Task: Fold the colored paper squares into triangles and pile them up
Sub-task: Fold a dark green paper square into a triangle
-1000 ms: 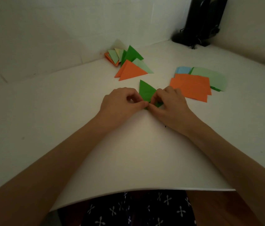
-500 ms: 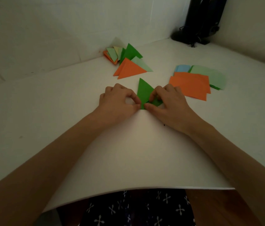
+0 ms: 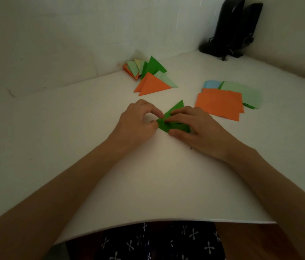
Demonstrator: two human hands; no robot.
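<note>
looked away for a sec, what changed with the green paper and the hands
The green paper turned: its tip, which pointed away, now leans right. The right hand slid across it, fingers pressing it down; the left hand still pinches its left corner. The triangle pile and unfolded squares stayed put.

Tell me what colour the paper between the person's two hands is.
Dark green: the folded paper piece between the left hand and right hand, head view.

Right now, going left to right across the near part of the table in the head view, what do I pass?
Your left hand, green paper, right hand, stack of orange squares.
</note>
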